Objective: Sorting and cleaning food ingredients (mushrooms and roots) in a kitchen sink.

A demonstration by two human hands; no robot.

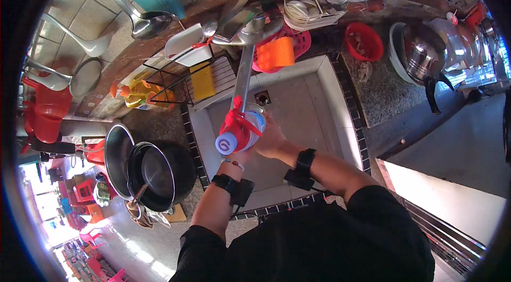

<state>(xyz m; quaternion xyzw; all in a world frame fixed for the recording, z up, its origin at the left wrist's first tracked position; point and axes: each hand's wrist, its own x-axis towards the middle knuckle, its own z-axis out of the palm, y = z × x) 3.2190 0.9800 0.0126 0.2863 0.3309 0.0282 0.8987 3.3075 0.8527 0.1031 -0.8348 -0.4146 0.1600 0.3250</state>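
Note:
A plastic bottle [256, 120] with a pale cap and a red strip [238, 127] tied about it is at the end of the metal faucet spout [242, 78], above the tiled sink [311, 122]. My right hand [270, 139] is against or just behind the bottle's right side, its fingertips partly hidden. Below the bottle, my left hand [242, 155] is mostly covered by it. A pale round rim [255, 108] shows past the bottle's far end; what it belongs to cannot be made out. Whether either hand grips something is hidden.
An orange sponge [275, 53] rests at a pink basket [305, 41] behind the sink. Left of it stand a wire rack [223, 70] with a yellow sponge [203, 82] and black pots [157, 174]. A red bowl [363, 41] and a steel pot [424, 50] are at the right.

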